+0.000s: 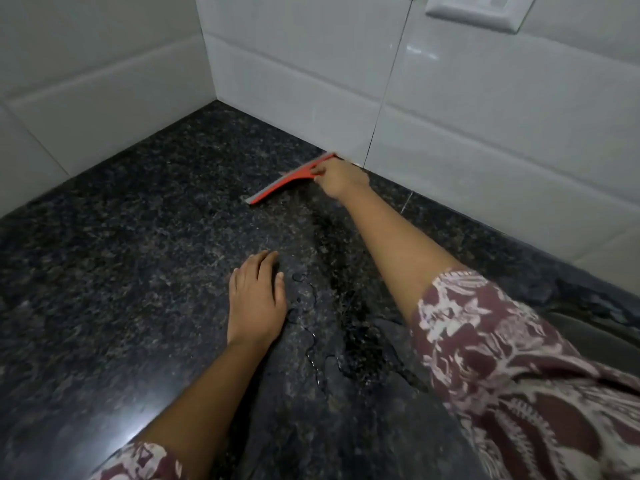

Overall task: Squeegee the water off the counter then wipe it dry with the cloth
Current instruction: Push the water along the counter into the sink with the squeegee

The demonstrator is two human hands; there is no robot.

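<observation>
the handle of the squeegee (pixel 290 183) is mostly hidden inside the right hand (pixel 341 178), which is closed around it far out on the counter (pixel 114 244), close to the foot of the tiled wall (pixel 485 109); only a small red loop of the handle shows at the knuckles, and the fingers themselves are hard to make out. the red blade bar runs slantwise from beside the wall down toward the left, with a grey rubber edge along its far side resting on the dark speckled stone. whether the rubber presses flat along its whole length cannot be told. the left hand (pixel 258 299) lies palm down on the counter nearer the camera, fingers straight and close together, holding nothing. just to its right a wet streak (pixel 346 306) runs from the blade back toward the near edge, with small beads and a thin wavy trail of water (pixel 311 344) beside it; the sheen is faint and its edges are hard to trace on the mottled surface. a power outlet (pixel 474 10) on the wall is cut off by the top of the frame. patterned maroon-and-white sleeves (pixel 519 375) cover both upper arms, the left one cut off at the bottom. at the right edge a grey curved shape behind the sleeve may be a sink rim, but too little shows to be sure. no cloth is in view.
</observation>
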